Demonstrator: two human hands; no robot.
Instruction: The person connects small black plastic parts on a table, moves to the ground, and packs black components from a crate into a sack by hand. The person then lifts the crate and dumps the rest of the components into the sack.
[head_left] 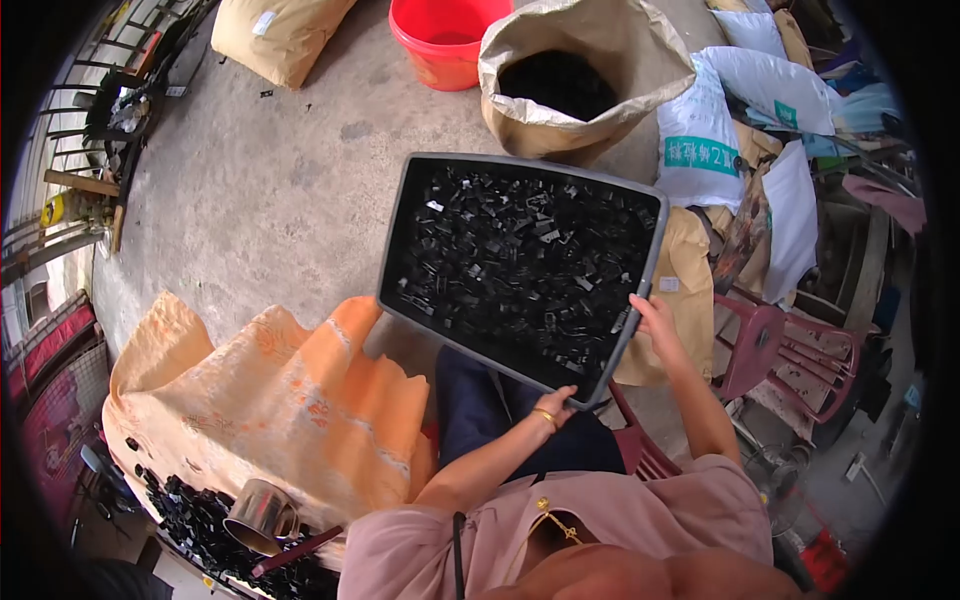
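Observation:
A dark grey plastic tub (392, 235) is held out over my lap, tilted, its near right corner toward me. Many small black plastic pieces (520, 260) are spread across its bottom. My left hand (557, 400) grips the near rim close to that corner, a gold bracelet on its wrist. On the right short side, my right hand (653, 316) is closed on the rim. The fingers under the tub are mostly hidden. Just beyond the tub's far edge stands an open brown sack (520, 130) with black material inside.
A red bucket (440, 65) and a full sack (280, 35) stand farther back. White sacks (705, 150) and a maroon plastic chair (755, 350) are at right. On the left, an orange cloth (270, 390) covers a surface holding a metal mug (255, 515) and black pieces (190, 515).

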